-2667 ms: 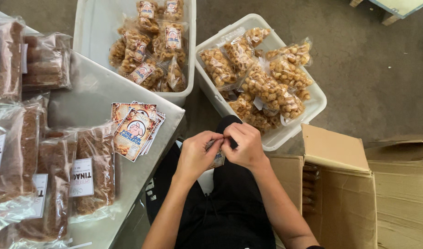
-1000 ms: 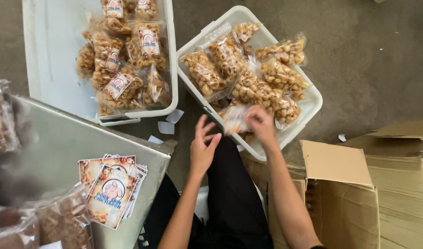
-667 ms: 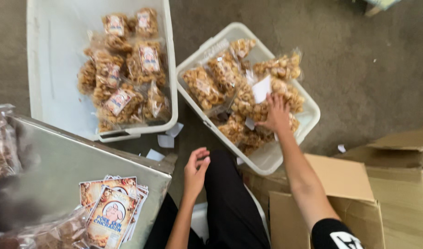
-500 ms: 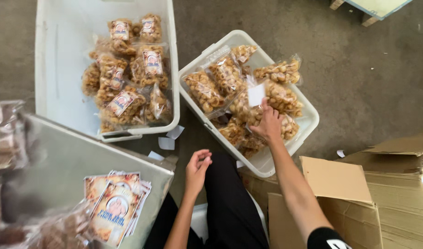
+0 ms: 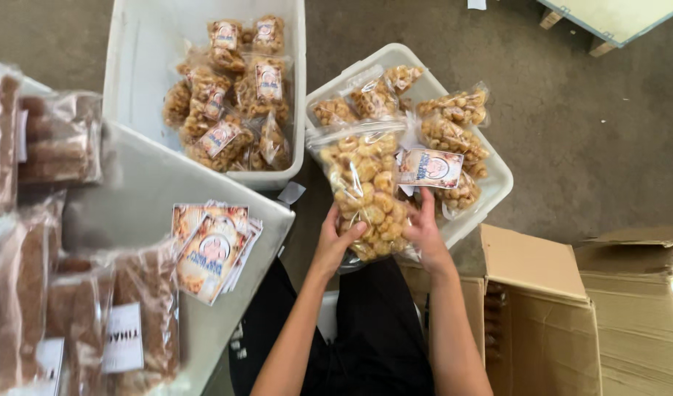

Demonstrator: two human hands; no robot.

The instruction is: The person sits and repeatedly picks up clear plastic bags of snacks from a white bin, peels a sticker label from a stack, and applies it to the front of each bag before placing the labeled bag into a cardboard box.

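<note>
Grey concrete floor (image 5: pixel 593 147) is seen beneath everything, and above the lap a clear bag of golden fried snacks (image 5: pixel 366 191) is held upright between both hands, just in front of a white tub. The left hand (image 5: pixel 335 240) is closed on the bag's lower left edge, while the right hand (image 5: pixel 424 229) is clamped on its right side, with a printed label card (image 5: pixel 429 168) raised at the fingers. More unlabelled bags are packed in the white tub (image 5: pixel 498 180) behind it. Labelled bags are held in a second, larger tub (image 5: pixel 138 66) to the left. A stack of label cards (image 5: pixel 208 249) is laid on the grey tabletop (image 5: pixel 145 198), beside bags of brown snacks (image 5: pixel 28 293). An open cardboard box (image 5: pixel 542 293) is placed at the right
</note>
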